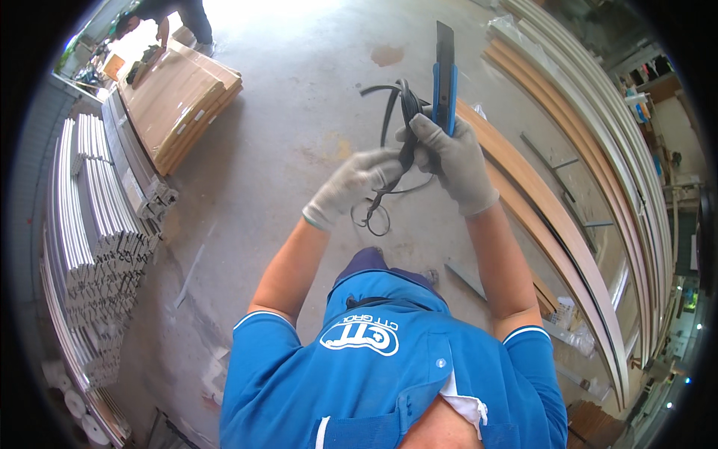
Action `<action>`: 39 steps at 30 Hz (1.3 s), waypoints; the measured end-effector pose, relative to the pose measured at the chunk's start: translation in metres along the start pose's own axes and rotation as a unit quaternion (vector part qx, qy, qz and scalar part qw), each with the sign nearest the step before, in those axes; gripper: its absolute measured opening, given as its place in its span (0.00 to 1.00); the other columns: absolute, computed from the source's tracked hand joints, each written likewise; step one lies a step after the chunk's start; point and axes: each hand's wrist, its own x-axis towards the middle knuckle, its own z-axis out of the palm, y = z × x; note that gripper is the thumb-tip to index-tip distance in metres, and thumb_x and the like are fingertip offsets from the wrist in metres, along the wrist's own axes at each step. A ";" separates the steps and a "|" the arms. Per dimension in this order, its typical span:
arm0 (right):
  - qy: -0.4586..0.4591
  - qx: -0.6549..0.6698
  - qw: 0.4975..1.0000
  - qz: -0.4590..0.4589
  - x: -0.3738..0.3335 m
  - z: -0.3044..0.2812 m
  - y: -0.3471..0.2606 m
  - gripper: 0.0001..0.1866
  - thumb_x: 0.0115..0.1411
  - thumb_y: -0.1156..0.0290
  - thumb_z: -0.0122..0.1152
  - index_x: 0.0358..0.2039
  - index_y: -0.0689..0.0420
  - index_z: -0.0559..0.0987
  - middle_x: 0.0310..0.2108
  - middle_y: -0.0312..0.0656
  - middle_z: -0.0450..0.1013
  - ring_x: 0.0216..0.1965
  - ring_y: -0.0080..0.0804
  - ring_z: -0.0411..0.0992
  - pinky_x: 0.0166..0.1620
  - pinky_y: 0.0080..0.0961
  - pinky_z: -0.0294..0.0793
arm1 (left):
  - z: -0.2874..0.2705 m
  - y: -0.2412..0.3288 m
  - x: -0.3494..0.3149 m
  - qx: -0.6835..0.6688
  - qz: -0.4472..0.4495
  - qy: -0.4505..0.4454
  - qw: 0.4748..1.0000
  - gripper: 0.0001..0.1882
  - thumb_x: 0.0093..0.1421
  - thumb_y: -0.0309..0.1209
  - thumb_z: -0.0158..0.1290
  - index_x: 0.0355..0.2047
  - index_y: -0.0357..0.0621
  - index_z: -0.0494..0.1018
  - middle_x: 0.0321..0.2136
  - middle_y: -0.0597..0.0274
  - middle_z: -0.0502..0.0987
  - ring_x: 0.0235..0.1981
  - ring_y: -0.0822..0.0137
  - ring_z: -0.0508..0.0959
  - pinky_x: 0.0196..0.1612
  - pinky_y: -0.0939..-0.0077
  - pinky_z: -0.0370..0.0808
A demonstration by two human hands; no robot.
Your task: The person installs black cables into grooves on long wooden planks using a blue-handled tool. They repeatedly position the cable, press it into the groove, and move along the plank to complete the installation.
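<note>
Grey concrete floor lies beneath a looped black strip raised before the person; the left gloved hand, blurred, touches it, grip unclear; the right gloved hand clamps strip and blue utility knife.

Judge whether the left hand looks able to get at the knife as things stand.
Probably not directly: the black cord bunches between the left hand and the knife, and the right hand grips the knife's lower end. The left hand is close, though.
</note>
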 end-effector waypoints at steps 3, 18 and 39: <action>0.038 -0.082 0.996 0.005 0.006 -0.003 -0.001 0.13 0.66 0.63 0.67 0.39 0.60 0.81 0.26 0.37 0.78 0.20 0.15 0.70 0.22 0.13 0.69 | 0.014 -0.012 -0.009 0.025 -0.057 0.002 0.998 0.11 0.66 0.26 0.58 0.47 0.34 0.79 0.37 0.62 0.83 0.38 0.73 0.80 0.42 0.78 0.78; 0.144 -0.065 0.987 -0.031 -0.027 -0.057 -0.001 0.15 0.61 0.69 0.64 0.46 0.61 0.78 0.24 0.29 0.70 0.19 0.13 0.64 0.22 0.11 0.61 | -0.089 -0.039 0.020 -0.131 0.117 0.312 0.934 0.05 0.63 0.29 0.59 0.37 0.41 0.80 0.27 0.65 0.79 0.29 0.70 0.79 0.34 0.74 0.75; -0.114 -0.217 0.954 -0.174 0.051 0.021 -0.128 0.14 0.69 0.62 0.61 0.47 0.60 0.78 0.32 0.35 0.76 0.27 0.17 0.71 0.30 0.15 0.71 | -0.297 0.082 -0.127 -0.181 0.188 0.473 0.842 0.12 0.68 0.32 0.57 0.50 0.49 0.74 0.36 0.61 0.81 0.31 0.67 0.79 0.29 0.72 0.79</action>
